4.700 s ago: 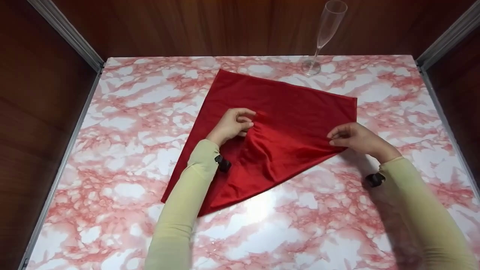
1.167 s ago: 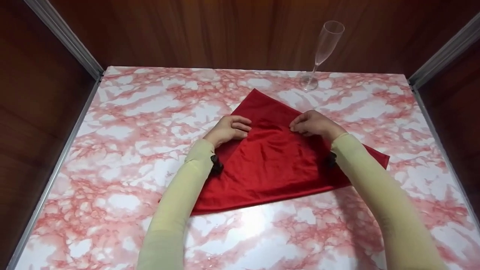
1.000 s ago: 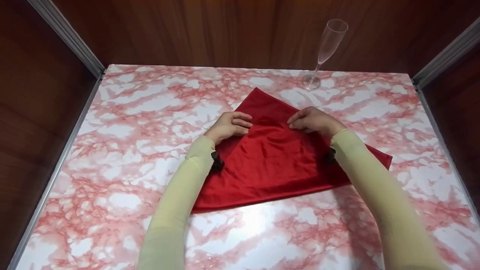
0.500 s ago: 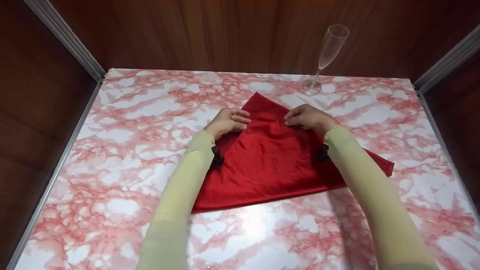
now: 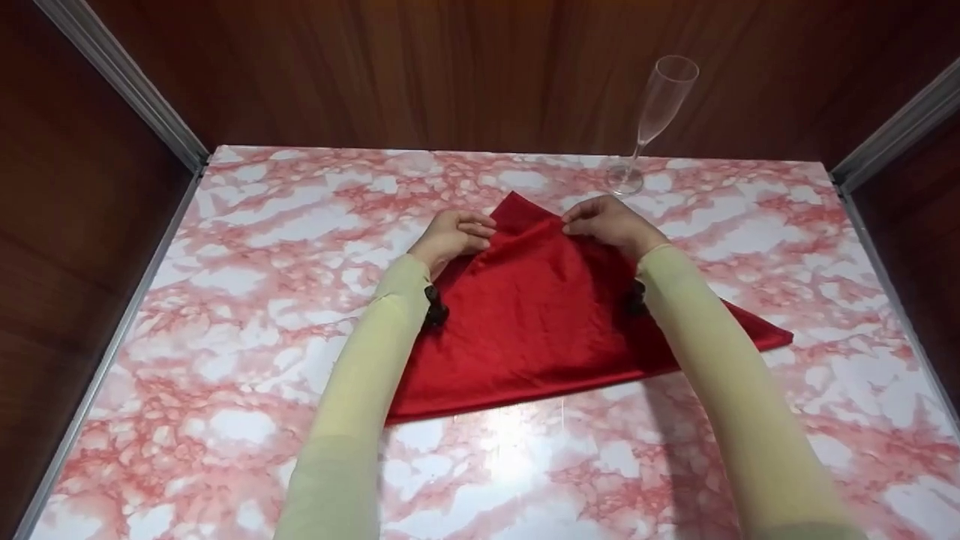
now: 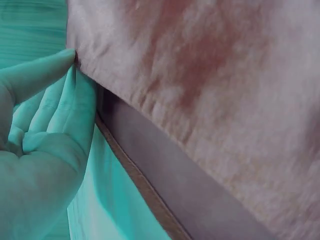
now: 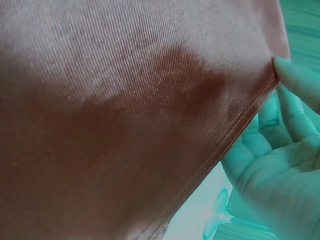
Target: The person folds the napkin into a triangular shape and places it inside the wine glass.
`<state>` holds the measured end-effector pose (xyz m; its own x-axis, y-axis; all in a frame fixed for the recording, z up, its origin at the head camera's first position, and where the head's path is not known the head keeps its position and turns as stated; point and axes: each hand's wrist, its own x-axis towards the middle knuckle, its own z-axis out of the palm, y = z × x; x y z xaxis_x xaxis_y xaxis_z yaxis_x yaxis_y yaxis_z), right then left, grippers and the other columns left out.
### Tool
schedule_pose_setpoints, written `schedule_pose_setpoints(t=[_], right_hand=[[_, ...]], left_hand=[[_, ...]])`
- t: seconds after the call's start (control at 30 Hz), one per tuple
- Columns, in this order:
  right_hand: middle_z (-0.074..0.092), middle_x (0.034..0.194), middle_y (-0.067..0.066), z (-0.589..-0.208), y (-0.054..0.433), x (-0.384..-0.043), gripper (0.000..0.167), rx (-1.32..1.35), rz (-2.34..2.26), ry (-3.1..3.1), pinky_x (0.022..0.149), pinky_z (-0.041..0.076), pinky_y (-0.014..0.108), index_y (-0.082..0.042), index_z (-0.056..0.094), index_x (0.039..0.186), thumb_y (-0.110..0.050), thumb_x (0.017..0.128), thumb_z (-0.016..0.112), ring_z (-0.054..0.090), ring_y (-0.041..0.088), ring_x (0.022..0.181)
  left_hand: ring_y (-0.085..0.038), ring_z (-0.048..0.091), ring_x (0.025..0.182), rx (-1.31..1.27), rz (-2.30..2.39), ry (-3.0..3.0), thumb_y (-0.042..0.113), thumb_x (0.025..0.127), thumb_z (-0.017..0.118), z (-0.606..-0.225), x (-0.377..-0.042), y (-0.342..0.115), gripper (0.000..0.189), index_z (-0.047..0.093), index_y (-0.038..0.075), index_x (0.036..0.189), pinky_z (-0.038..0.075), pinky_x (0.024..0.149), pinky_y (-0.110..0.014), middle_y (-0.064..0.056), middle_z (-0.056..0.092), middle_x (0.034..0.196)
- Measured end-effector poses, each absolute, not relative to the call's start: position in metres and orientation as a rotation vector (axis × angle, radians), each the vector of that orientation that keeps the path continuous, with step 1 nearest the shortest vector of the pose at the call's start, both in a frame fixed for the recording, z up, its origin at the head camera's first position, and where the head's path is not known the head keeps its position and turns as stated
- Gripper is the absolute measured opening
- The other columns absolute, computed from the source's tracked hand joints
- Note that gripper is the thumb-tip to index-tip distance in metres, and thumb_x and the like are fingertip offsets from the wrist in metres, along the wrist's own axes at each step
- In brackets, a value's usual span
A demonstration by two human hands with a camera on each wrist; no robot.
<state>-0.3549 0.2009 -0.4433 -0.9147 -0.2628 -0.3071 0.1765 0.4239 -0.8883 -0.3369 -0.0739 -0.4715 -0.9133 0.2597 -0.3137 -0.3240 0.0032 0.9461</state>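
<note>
In the middle of the pink-and-white marbled surface (image 5: 240, 337), a red shiny cloth (image 5: 517, 322), doubled over in layers, with one long edge at the near side and one pointed corner toward the back. At the left border of the upper layer, the left hand (image 5: 450, 236), pinching the cloth with thumb in front and fingers behind, no space between the tips. In the left wrist view, a dark gap between this upper layer and the lower one. At the other side, the right hand (image 5: 615, 225), pinching the stitched hem in the same manner, thumb against fingers, very near to the top of the upper layer. Between both hands, the cloth a little raised and wrinkled.

On both arms, long pale yellow sleeves (image 5: 352, 390); below each wrist, a small black device (image 5: 433, 307). Behind the right hand and apart from it, a clear flute glass (image 5: 664, 101), standing upright close to the brown wooden back wall (image 5: 450, 82). At the two back corners, grey metal rails (image 5: 127, 82).
</note>
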Motion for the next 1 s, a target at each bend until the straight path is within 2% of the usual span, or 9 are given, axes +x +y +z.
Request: schedule_pose_setpoints(t=[0.2,0.37,0.6,1.0], right_hand=[[0.063,0.082,-0.003,-0.440,0.194,-0.364,0.015,-0.135,-1.533,2.347,0.070,0.042,0.023,0.002,0.069,0.101,-0.004,0.087,0.068,0.050,0.011,0.079],[0.061,0.076,0.000,-0.446,0.191,-0.370,0.014,-0.164,-1.663,2.341,0.066,0.042,0.022,0.005,0.067,0.098,0.004,0.084,0.067,0.051,0.009,0.073],[0.067,0.088,0.013,-0.457,0.191,-0.371,0.025,-0.132,-1.639,2.323,0.068,0.049,0.023,0.009,0.062,0.108,0.008,0.083,0.065,0.060,0.009,0.074],[0.065,0.086,0.005,-0.457,0.201,-0.362,0.026,-0.050,-1.531,2.324,0.070,0.049,0.023,0.008,0.061,0.109,0.009,0.083,0.063,0.058,0.008,0.075]], left_hand=[[-0.021,0.064,0.086,-0.046,2.017,1.945,-0.019,0.082,0.061,-0.465,-0.347,-0.076,0.041,0.061,-0.004,0.120,0.053,0.077,-0.028,-0.015,0.067,0.104],[-0.020,0.063,0.093,-0.030,2.012,2.039,-0.017,0.082,0.062,-0.462,-0.353,-0.077,0.041,0.062,-0.004,0.121,0.052,0.075,-0.025,-0.015,0.068,0.104],[-0.020,0.064,0.092,-0.141,1.954,2.108,-0.018,0.080,0.063,-0.469,-0.353,-0.076,0.039,0.065,-0.003,0.116,0.052,0.074,-0.025,-0.017,0.069,0.103],[-0.021,0.065,0.092,-0.088,1.906,2.165,-0.016,0.079,0.066,-0.474,-0.348,-0.069,0.036,0.063,-0.007,0.113,0.053,0.075,-0.025,-0.020,0.068,0.104]])
